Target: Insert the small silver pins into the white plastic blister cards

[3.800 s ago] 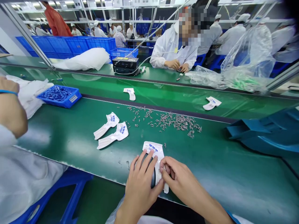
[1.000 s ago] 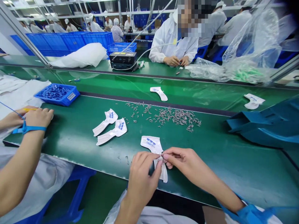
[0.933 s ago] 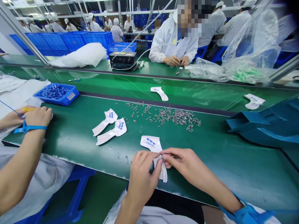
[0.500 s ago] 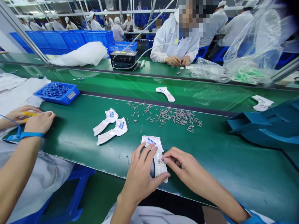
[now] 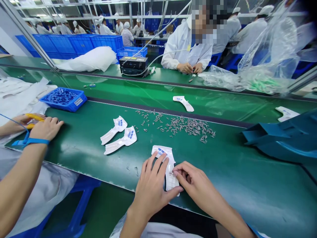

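Observation:
A white plastic shell with small blue inserts [image 5: 165,155] lies flat on the green bench near its front edge. My left hand [image 5: 151,186] rests on it with fingers stretched out, pressing it down, thumb along its lower end. My right hand [image 5: 193,182] sits just to the right, fingertips pinched at the shell's narrow part; what they pinch is too small to see. Beyond the shell lies a scatter of tiny metal parts [image 5: 183,125]. Two more white shells [image 5: 119,135] lie to the left.
A blue bin of small blue parts [image 5: 63,98] stands far left. A co-worker's hands [image 5: 37,127] with a blue wrist strap rest at the left. Two shells [image 5: 183,102] ride the conveyor belt behind. A teal bin [image 5: 284,138] sits at right. A person works across the line.
My left hand went from pinching the shell to lying flat on it. The shells on the conveyor moved right. The co-worker's hands came onto the bench at the left.

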Motion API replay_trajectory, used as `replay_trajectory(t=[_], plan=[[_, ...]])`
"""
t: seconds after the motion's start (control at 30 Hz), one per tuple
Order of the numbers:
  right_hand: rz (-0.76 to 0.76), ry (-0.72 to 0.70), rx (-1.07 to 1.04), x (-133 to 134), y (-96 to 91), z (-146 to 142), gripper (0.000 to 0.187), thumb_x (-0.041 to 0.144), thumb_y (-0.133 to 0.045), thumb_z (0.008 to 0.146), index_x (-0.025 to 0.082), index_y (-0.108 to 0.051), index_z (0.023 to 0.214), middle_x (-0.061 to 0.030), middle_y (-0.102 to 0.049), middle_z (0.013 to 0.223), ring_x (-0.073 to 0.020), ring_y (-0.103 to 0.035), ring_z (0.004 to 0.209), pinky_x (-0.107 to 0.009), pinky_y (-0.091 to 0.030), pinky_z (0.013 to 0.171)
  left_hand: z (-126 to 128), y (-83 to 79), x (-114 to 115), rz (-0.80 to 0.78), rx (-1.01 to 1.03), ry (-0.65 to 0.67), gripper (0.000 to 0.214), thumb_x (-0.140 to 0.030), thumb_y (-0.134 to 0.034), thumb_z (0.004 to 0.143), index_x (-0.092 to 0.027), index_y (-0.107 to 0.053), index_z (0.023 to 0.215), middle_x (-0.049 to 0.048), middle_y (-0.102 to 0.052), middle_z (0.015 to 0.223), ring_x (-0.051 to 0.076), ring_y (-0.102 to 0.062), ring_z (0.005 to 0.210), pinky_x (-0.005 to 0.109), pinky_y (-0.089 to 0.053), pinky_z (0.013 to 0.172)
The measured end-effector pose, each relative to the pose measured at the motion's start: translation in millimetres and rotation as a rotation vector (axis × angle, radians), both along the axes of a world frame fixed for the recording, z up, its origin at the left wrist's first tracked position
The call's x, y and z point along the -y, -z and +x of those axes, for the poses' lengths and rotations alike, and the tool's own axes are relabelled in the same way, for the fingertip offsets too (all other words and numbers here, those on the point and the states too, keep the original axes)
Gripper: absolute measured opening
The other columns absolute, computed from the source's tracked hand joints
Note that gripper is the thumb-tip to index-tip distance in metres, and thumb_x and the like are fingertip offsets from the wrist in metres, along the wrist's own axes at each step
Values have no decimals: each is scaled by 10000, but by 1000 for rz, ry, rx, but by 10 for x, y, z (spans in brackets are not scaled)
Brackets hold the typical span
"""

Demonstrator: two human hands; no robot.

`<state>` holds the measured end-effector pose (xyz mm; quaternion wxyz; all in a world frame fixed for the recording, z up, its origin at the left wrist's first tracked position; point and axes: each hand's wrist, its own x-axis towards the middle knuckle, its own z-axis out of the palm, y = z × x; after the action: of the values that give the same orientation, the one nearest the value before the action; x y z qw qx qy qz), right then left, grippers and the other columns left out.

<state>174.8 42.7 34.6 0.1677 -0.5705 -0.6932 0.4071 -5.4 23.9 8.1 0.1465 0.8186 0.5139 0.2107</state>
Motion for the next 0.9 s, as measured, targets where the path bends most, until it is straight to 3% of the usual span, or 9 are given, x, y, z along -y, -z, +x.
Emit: replay_trajectory(t=[0.27,0.47,0.6,0.67,0.73,0.83,0.9], plan=[[-18,39,50,38,52,-24,152,333,-459,969,244,-545,1058,1,-631,849,-176,-587,726,-312,-433,690,4,5,-14,-18,5,-6,790,-557,-686,837,-157,-392,1452,115,-450,1524,343,-318,1447,502,-349,1123],[-60,15,18,-84,5,-40,70,302,-459,957,244,-495,972,-1,-644,839,-180,-620,732,-311,-451,664,21,-6,-28,-9,26,-13,795,-516,-681,859,-163,-327,1477,145,-454,1509,322,-365,1422,494,-339,1125],[-137,110,-161,-80,54,-14,195,392,-465,963,230,-512,1062,-27,-642,903,-157,-618,679,-285,-508,592,32,4,42,48,65,-180,817,-466,-691,862,-173,-274,1500,179,-359,1543,351,-323,1423,500,-370,1086],[-154,155,-211,-53,93,-4,292,447,-462,963,218,-526,1133,-41,-635,918,-160,-617,686,-280,-533,564,60,14,94,73,65,-341,738,-467,-667,874,-143,-342,1452,201,-454,1435,376,-418,1318,520,-420,1003],[-167,154,-232,-40,119,3,376,487,-468,959,198,-549,1186,-54,-641,923,-171,-623,712,-289,-551,569,109,13,125,53,34,-434,529,-473,-623,898,-149,-492,1296,168,-582,1216,362,-535,1121,510,-458,881],[-217,153,-324,-76,114,10,494,536,-475,956,166,-567,1269,-71,-676,918,-192,-650,799,-329,-569,683,198,-32,91,-62,22,-406,201,-388,-502,971,-199,-566,992,88,-626,946,295,-597,892,441,-458,774],[-293,182,-458,-134,84,16,568,572,-509,933,148,-568,1306,-98,-701,981,-205,-663,862,-354,-568,757,247,-90,12,-161,80,-372,148,-328,-434,993,-215,-520,954,62,-637,876,266,-624,819,384,-459,724]])
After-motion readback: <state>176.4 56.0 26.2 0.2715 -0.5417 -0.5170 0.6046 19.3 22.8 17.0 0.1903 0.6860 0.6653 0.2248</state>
